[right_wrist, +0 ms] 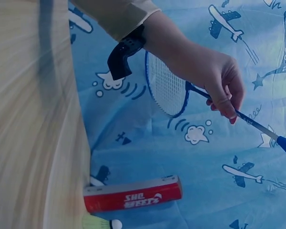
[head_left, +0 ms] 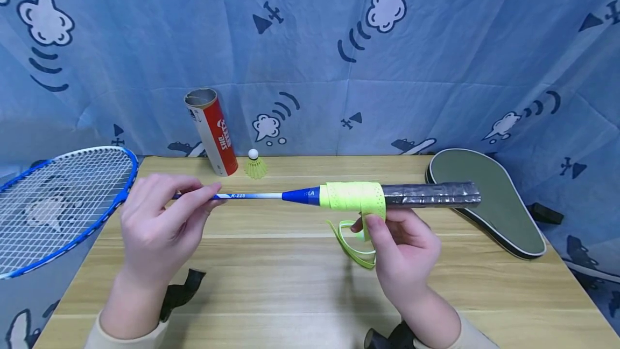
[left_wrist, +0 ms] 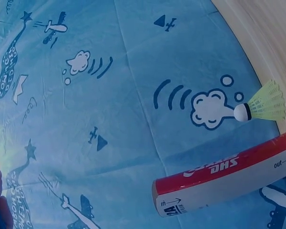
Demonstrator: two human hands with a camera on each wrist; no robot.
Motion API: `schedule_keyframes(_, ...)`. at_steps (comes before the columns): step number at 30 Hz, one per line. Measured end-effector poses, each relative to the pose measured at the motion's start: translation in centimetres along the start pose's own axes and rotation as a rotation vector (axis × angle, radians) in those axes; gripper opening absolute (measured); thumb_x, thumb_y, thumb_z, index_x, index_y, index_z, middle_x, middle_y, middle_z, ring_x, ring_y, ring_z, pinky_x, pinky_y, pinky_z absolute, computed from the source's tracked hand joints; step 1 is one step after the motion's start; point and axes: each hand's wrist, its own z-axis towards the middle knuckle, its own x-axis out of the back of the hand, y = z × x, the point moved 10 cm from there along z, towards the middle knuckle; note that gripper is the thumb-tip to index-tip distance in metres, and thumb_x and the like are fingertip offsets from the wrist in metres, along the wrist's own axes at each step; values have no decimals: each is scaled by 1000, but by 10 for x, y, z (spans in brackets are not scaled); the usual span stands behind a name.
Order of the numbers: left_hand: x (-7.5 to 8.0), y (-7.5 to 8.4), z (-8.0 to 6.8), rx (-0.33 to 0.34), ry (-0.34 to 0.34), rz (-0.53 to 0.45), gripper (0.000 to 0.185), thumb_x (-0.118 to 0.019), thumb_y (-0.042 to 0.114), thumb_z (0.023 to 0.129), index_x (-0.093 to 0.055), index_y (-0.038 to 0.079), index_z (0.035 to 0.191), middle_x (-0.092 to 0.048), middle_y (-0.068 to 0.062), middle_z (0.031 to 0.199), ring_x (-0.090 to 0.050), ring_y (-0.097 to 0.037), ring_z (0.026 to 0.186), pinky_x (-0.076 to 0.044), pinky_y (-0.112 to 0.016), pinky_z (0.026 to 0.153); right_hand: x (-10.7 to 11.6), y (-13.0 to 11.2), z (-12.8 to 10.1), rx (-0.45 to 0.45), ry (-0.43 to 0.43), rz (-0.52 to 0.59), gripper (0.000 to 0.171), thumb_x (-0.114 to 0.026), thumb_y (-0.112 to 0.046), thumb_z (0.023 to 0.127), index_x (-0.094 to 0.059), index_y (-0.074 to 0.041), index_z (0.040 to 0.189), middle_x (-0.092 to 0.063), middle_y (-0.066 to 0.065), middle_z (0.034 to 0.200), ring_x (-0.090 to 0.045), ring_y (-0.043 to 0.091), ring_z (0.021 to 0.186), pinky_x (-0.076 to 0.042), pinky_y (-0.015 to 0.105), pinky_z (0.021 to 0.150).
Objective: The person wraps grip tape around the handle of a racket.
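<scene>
A blue and white badminton racket (head_left: 261, 196) is held level above the table, its strung head off to the left. My left hand (head_left: 162, 225) pinches the shaft near the head; the right wrist view also catches this left hand (right_wrist: 205, 71) on the shaft. Bright yellow overgrip tape (head_left: 351, 196) wraps the upper part of the handle, while the lower part (head_left: 431, 195) shows dark and shiny. Below the handle, my right hand (head_left: 407, 252) pinches the tape's strip between thumb and fingers. A loose length of tape (head_left: 356, 255) curls down beside those fingers.
A red and white shuttlecock tube (head_left: 213, 133) stands at the table's back edge, with a yellow shuttlecock (head_left: 255, 166) beside it. On the right lies an olive paddle-shaped case (head_left: 484, 193). A blue patterned cloth (head_left: 310, 58) hangs behind the wooden table (head_left: 271, 295).
</scene>
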Motion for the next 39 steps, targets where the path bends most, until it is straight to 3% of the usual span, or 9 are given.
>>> schedule_keyframes(5,-2,-2,-2,9,-46,-11,36,-70,33,99,-82,2,86,-67,-18,79,-54,-38,70,-35,-42,68,4,1,2,-16,43,-76,17,-71,10,90,-61,22,82,-77,10,85,-73,14,70,-57,20,64)
schedule_keyframes(9,-2,0,-2,-13,-24,-24,33,-70,29,100,-81,1,86,-63,-20,82,-52,-39,74,-36,-45,73,6,3,2,-39,54,-114,14,-70,11,90,-62,20,82,-76,6,82,-73,12,71,-55,18,64)
schedule_keyframes(16,-2,3,-1,-42,13,-34,31,-70,26,100,-81,1,85,-58,-17,77,-47,-36,70,-34,-44,70,2,3,2,-14,3,9,15,-70,11,90,-63,24,91,-76,16,95,-77,24,81,-62,30,79)
schedule_keyframes(26,0,0,-2,-19,-13,-25,38,-70,33,99,-78,-1,85,-61,-18,75,-48,-35,66,-34,-40,66,6,3,4,-33,51,-22,14,-73,9,89,-66,21,91,-77,15,95,-75,22,80,-60,25,75)
schedule_keyframes(31,2,-2,-2,-12,-2,-32,39,-71,33,99,-75,-1,80,-61,-17,74,-48,-35,65,-33,-39,66,1,1,6,5,29,107,8,-67,19,86,-63,24,91,-74,27,106,-74,36,104,-60,33,89)
schedule_keyframes(33,2,-2,-2,-12,-3,-35,40,-71,34,99,-76,-1,80,-62,-17,74,-48,-35,65,-33,-39,67,1,0,7,16,35,129,11,-69,18,86,-60,25,87,-75,27,104,-74,36,104,-60,33,88)
schedule_keyframes(39,3,0,1,-21,14,-46,36,-72,33,98,-78,2,79,-62,-17,73,-49,-35,65,-35,-40,66,5,0,5,1,64,77,22,-75,11,87,-59,25,83,-76,17,91,-75,24,78,-61,27,74)
